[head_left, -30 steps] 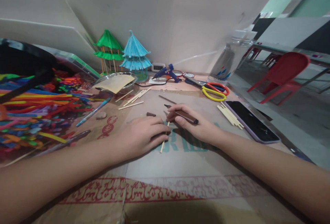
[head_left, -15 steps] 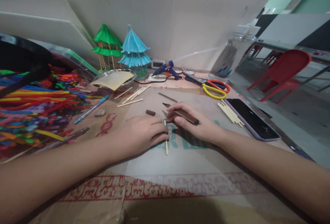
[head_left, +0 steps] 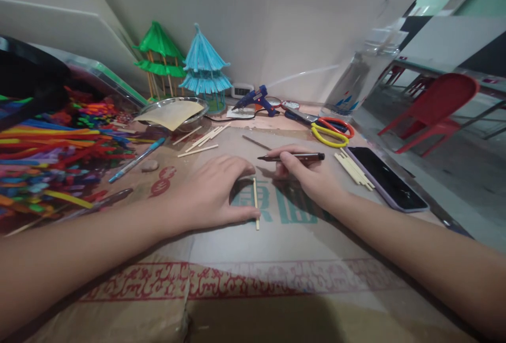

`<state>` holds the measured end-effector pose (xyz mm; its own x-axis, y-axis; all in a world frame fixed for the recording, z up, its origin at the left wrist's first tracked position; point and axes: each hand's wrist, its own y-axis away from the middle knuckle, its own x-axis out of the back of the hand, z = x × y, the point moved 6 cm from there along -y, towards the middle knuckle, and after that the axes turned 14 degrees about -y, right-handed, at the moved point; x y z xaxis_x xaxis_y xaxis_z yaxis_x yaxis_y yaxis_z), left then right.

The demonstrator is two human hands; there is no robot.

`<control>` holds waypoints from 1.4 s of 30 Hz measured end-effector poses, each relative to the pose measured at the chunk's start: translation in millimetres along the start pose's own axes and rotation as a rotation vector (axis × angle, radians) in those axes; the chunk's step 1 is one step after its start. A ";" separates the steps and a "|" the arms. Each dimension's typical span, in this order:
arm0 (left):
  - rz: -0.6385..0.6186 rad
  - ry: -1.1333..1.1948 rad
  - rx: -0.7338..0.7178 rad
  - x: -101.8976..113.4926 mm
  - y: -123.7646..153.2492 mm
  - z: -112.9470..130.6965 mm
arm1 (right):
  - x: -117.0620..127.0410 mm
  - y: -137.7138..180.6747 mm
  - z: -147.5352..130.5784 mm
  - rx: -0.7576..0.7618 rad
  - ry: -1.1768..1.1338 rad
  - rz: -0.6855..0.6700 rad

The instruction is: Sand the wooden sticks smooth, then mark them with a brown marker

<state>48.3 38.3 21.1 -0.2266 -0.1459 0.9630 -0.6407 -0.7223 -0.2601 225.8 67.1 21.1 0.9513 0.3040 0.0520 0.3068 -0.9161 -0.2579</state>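
Note:
My left hand (head_left: 213, 193) rests on the cardboard sheet (head_left: 284, 248), fingers arched and spread, thumb and fingertips touching a thin pale wooden stick (head_left: 256, 203) that lies flat in front of me. My right hand (head_left: 308, 174) is closed round a brown marker pen (head_left: 290, 157), held level with its tip pointing left, just beyond the far end of the stick.
A heap of coloured pipe cleaners (head_left: 47, 148) fills the left. At the back stand green (head_left: 158, 58) and blue (head_left: 205, 69) pagoda models, a glass bowl (head_left: 174, 114), loose sticks (head_left: 205, 140), a glue gun (head_left: 253, 100) and scissors (head_left: 328, 132). A phone (head_left: 387, 177) lies right, a blue pen (head_left: 136, 159) left.
My left hand has opened out and turned the stick straight towards me. My right hand has lifted the marker level, tip pointing left. The brown cap is now hidden behind my left hand.

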 end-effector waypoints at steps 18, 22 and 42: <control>-0.040 0.250 0.032 -6.1 -2.0 -11.9 | -0.1 -4.8 6.3 -0.052 -0.017 0.014; 0.010 0.418 0.104 -3.5 -10.2 -33.4 | -0.2 -4.7 6.0 -0.061 -0.022 0.018; -0.038 0.063 -0.175 -11.6 -3.6 -12.1 | 4.4 -8.6 13.4 -0.136 -0.158 0.074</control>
<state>44.4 50.8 10.1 -0.2415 -0.0741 0.9676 -0.7666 -0.5967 -0.2371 227.0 79.8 10.6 0.9581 0.2615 -0.1167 0.2474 -0.9612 -0.1223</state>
